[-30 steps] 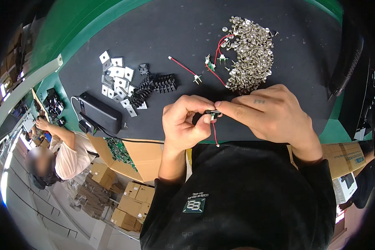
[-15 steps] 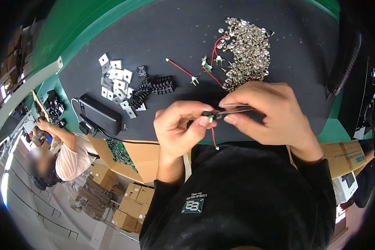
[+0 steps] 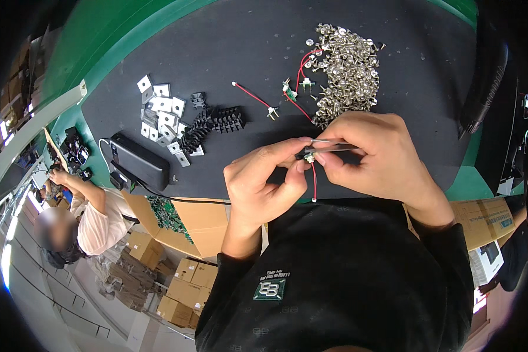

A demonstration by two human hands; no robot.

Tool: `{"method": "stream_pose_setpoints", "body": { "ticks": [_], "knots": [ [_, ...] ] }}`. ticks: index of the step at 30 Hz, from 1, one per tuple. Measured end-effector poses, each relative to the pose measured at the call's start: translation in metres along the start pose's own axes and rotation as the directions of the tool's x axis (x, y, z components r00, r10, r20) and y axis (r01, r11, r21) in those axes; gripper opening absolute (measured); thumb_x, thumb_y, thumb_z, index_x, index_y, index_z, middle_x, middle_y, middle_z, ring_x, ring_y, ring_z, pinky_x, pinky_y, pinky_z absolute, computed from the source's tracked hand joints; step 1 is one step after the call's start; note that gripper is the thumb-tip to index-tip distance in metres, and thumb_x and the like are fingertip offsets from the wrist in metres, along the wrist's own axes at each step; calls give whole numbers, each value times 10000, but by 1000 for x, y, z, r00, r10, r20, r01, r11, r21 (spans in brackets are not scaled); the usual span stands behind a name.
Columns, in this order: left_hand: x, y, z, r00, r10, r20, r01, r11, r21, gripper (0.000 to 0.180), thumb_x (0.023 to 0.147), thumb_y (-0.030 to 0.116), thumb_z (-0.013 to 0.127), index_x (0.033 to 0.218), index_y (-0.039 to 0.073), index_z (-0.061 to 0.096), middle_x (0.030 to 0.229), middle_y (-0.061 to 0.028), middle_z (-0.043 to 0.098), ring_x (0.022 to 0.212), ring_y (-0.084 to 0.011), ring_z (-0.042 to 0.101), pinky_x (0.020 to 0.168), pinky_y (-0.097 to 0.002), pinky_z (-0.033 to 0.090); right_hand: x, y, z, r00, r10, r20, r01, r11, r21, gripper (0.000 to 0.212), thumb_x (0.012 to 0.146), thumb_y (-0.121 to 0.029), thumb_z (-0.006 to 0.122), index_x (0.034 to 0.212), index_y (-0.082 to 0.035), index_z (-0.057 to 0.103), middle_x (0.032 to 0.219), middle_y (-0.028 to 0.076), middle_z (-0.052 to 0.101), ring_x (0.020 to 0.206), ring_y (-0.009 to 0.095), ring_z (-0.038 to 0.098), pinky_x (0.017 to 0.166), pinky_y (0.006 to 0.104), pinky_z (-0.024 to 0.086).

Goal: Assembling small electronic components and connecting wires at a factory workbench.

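Head view only. Left hand (image 3: 261, 182) pinching small part (image 3: 308, 157) between thumb and forefinger, just above near edge of black mat (image 3: 246, 35). Right hand (image 3: 372, 155) closed around metal tweezers (image 3: 331, 145), tips meeting small part from the right. Red wire (image 3: 314, 182) hanging down from small part, white end dangling over black sleeve (image 3: 334, 264). Both hands touching at the fingertips, held over mat edge, close to the body.

Behind hands: pile of silver screws (image 3: 346, 67) at right-centre of mat. Beside it, on its left, two more wired parts (image 3: 293, 88) with red leads, one straight lead (image 3: 252, 97) lying apart toward centre. Black finned pieces (image 3: 214, 123) clustered at mid-left, touching one another. Flat white metal squares (image 3: 161, 114) scattered just left of those, some overlapping. Black box (image 3: 139, 161) with cable at left edge of mat, near corner. Green table (image 3: 117, 35) showing around mat.

Lower left, beyond table: another person (image 3: 94, 217) bent over, cardboard boxes (image 3: 188, 276) stacked below. Cardboard box (image 3: 481, 220) also at right, behind right forearm.
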State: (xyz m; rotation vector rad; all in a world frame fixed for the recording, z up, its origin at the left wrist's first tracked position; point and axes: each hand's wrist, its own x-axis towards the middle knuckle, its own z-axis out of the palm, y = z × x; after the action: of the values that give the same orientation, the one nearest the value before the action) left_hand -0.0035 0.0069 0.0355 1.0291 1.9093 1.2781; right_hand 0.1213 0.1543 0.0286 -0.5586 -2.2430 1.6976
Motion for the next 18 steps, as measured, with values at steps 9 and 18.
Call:
{"method": "stream_pose_setpoints", "body": {
  "ticks": [9, 18],
  "knots": [
    [5, 0, 2, 997, 72, -24, -69, 993, 96, 218, 685, -35, 666, 900, 3, 667, 785, -78, 689, 600, -132, 649, 547, -233, 509, -4, -1, 7, 999, -13, -44, 10, 999, -51, 192, 672, -45, 730, 798, -23, 588, 738, 57, 628, 632, 167, 660, 538, 254, 505],
    [9, 8, 7, 999, 4, -37, -1, 996, 87, 239, 667, -59, 649, 898, 3, 657, 756, -66, 658, 564, -104, 598, 517, -227, 486, -2, -1, 8, 998, -6, -63, 1, 997, -79, 181, 669, -50, 723, 771, -24, 576, 695, 57, 616, 612, 175, 650, 535, 262, 503]
  ]
}}
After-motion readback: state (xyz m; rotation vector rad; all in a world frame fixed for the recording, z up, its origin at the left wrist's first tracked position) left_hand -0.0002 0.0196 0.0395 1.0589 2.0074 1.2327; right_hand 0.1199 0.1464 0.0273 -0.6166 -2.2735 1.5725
